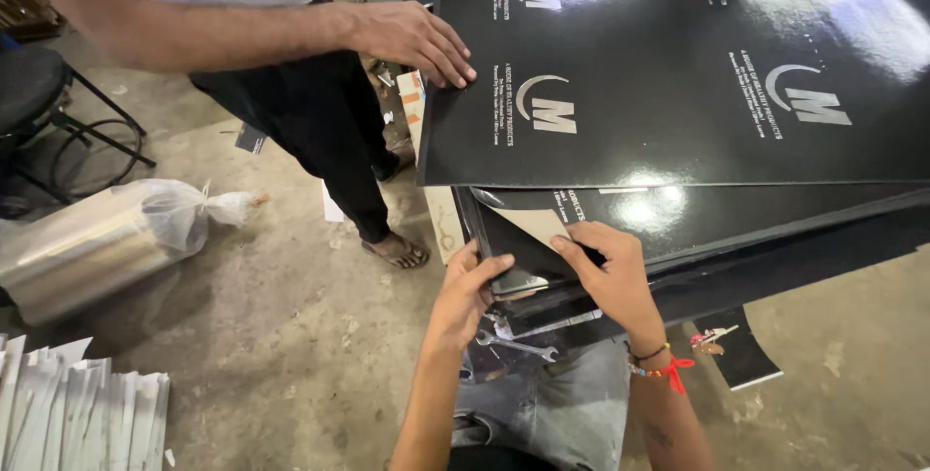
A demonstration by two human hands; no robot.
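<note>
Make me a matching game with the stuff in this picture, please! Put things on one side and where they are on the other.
Things:
1. foil roll
2. spanner
3. red thread
4. co-worker's hand

Places:
A. on the right wrist
B. pressing the top black sheet
C. in a plastic bag on the floor
D. below the person's hands

Pairs: 1-C, 2-D, 3-A, 4-B

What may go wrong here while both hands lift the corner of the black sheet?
1. The right hand and left hand bend the lower glossy sheet's corner back; it might crease.
2. A co-worker's hand presses the top sheet; a shift could misalign the stack.
3. The wrench below may scratch sheets.
</note>
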